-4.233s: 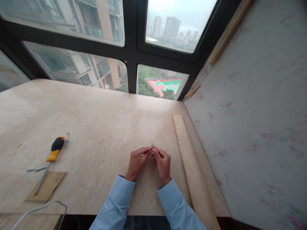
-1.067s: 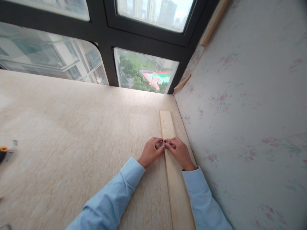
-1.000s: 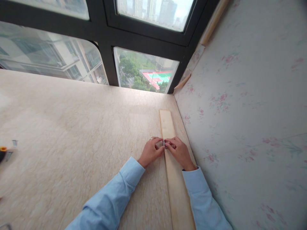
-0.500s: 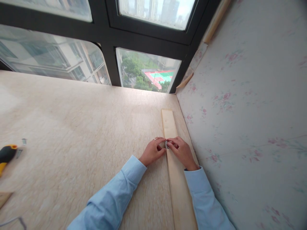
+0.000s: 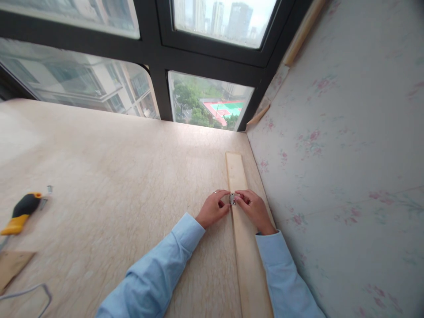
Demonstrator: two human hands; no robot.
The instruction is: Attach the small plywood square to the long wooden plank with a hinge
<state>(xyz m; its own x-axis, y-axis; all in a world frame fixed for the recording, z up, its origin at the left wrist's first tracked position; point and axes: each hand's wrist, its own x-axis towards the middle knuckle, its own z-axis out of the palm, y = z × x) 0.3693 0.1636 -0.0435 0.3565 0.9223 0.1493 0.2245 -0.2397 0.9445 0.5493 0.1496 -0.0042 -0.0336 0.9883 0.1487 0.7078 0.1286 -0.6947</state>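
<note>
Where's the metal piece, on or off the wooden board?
On: the metal piece sits atop the board near its left edge, between left hand and right hand.

Shiny metal hinge (image 5: 232,199), smooth wooden plank (image 5: 247,251), glossy marbled countertop (image 5: 132,176), matt cloth sleeves (image 5: 155,269)

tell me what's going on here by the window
A person has the fingertips of the left hand and right hand at a small metal piece, which sits by the left edge of a long wooden board. The board lies near the flowered wall. Off to the left, a black-and-yellow screwdriver lies out of hand.
</note>
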